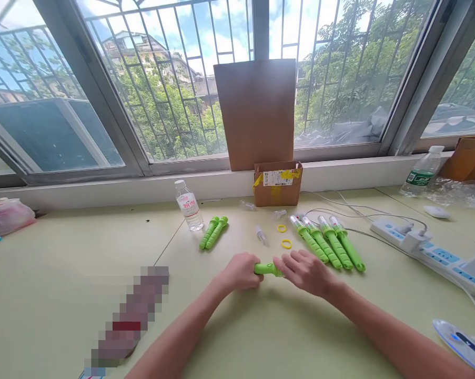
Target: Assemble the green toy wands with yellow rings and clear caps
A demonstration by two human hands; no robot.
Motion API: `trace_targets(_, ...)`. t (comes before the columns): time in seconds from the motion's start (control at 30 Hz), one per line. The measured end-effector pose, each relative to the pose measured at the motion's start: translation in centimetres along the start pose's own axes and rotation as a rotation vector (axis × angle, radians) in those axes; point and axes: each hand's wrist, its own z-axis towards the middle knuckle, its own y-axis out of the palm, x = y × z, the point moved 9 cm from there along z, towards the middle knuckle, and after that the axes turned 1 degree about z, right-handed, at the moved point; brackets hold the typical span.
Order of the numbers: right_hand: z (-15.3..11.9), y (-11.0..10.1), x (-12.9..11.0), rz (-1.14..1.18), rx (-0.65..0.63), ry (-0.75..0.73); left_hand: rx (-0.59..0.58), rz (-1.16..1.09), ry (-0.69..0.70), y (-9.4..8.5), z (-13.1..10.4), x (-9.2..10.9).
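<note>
A bright green plastic handle (pixel 265 269) lies level between my hands, a little above or on the table. My left hand (pixel 243 270) is wrapped round its left end. At its right end, my right hand (pixel 303 271) is closed with the fingers over it and hides that tip. Beyond my hands lie two yellow rings (pixel 286 243) and a small clear plastic piece (pixel 261 235). Several green sticks with clear tips (pixel 332 245) rest side by side to the right. Two green handles (pixel 213 232) lie together on the left.
A water bottle (pixel 189 206) stands at the back left. Behind the rings is a small cardboard box (pixel 277 197) with yellow tape. A white power strip (pixel 438 258) with cables runs along the right, near another bottle (pixel 422 172). A pixelated area (pixel 130 316) covers something at left.
</note>
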Motion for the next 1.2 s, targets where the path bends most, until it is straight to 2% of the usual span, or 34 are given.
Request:
trace_targets(0.1, -0.2, 0.3, 0.0, 0.000, 0.001, -0.006, 0.002, 0.026, -0.030, 0.2, 0.3, -0.1)
trace_targets(0.2, -0.3, 1.5, 1.0, 0.143, -0.089, 0.115, 0.056, 0.129, -0.034, 0.0, 0.7, 0.1)
trace_targets(0.27, -0.4, 2.5, 2.3, 0.319, -0.170, 0.274, 0.106, 0.206, -0.022, -0.3, 0.9, 0.2)
trace_targets(0.37, -0.8, 4.6, 3.4, 0.723, -0.349, 0.475, 0.216, 0.316, 0.011, -1.0, 0.9, 0.6)
trace_targets(0.43, -1.2, 5.7, 3.0, 0.956, -0.488, 0.526, 0.272, 0.358, 0.039, -1.3, 0.8, 0.9)
trace_targets(0.5, -1.5, 6.1, 2.8, 1.009, -0.536, 0.539, 0.296, 0.370, 0.063, -1.6, 0.7, 1.3)
trace_targets(0.53, -1.5, 5.8, 3.0, 0.947, -0.494, 0.540, 0.297, 0.365, 0.067, -1.8, 0.6, 1.4)
trace_targets(0.6, -1.2, 4.5, 3.6, 0.685, -0.342, 0.514, 0.276, 0.318, 0.055, -2.1, 0.6, 1.3)
trace_targets(0.63, -0.9, 3.4, 3.5, 0.520, -0.251, 0.462, 0.251, 0.273, 0.038, -2.2, 0.5, 1.2)
trace_targets(0.73, 0.0, 0.6, 1.3, 0.107, -0.033, 0.169, 0.114, 0.115, 0.004, -1.5, 0.3, 0.8)
trace_targets(0.77, 0.2, 0.1, 0.6, 0.018, 0.010, 0.094, 0.073, 0.081, -0.003, -1.2, 0.3, 0.7)
trace_targets(0.83, 0.4, -0.1, 0.1, -0.061, 0.029, 0.040, 0.046, 0.075, -0.022, -1.0, 0.3, 0.6)
trace_targets(0.9, 0.7, 0.5, 0.3, -0.024, -0.042, 0.081, 0.066, 0.125, -0.042, -1.2, 0.4, 0.5)
trace_targets(1.0, 0.7, 1.7, 1.6, 0.162, -0.198, 0.268, 0.115, 0.203, -0.052, -1.5, 0.6, 0.6)
trace_targets(1.1, 0.2, 2.8, 2.9, 0.500, -0.339, 0.470, 0.170, 0.259, -0.026, -1.8, 0.4, 1.1)
trace_targets(1.2, -0.6, 4.4, 2.3, 0.855, -0.542, 0.488, 0.215, 0.285, -0.003, -1.9, 0.2, 1.8)
